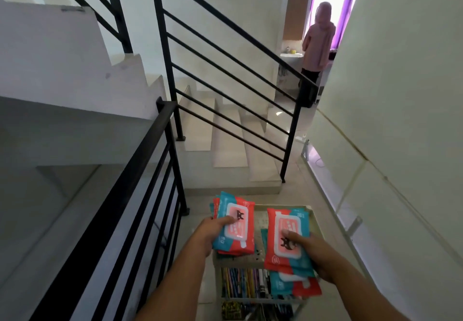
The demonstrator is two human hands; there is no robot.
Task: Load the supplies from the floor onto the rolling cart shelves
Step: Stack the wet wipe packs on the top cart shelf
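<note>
- Wipe packs were split into two stacks held over the rolling cart (pixel 313 220). The left stack (pixel 235 243) sat in the left grip (pixel 214 230) and the right stack (pixel 276 250) in the right grip (pixel 313 253).
- Each grip was closed round its stack, thumb pressed on the top pack and fingers underneath.
- Both stacks hovered just above the top tray (pixel 283 206). I could not tell whether either touched it.
- The likeliest slip seemed to be the right stack. Its lower packs (pixel 295 284) had fanned out toward the camera and could slide free past the cart's near edge.
- The left stack overhung the tray's left rim, so letting go there would probably drop packs to the floor.
- The stairs (pixel 225 142) descended just beyond the cart, so a hard push while setting down might roll it that way.
- The top tray looked mostly bare under the packs.
- The middle shelf held a row of pens and markers (pixel 244 283).
- The lowest shelf (pixel 233 309) held dark patterned items, too blurred to name.
</note>
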